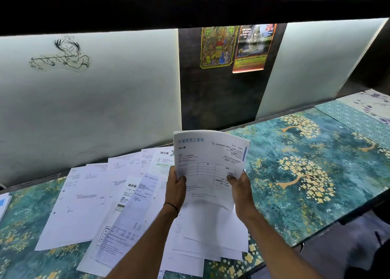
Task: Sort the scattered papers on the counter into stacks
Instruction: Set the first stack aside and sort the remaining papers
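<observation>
Both hands raised over the middle of the table (312,194), holding one sheaf of papers (211,162) upright and slightly bowed, printed face toward the camera. Left hand (176,183) – grip pinching the sheaf's lower left edge, thumb on the front. Right hand (240,187) – grip pinching the lower right edge, thumb likewise on the front. Dark band (171,205) on the left wrist. Below and to the left, scattered papers (95,198) overlap loosely from the table's back edge to its front edge. Small separate stack (4,202) at the left edge. Two posters (236,46) on the dark panel behind.
</observation>
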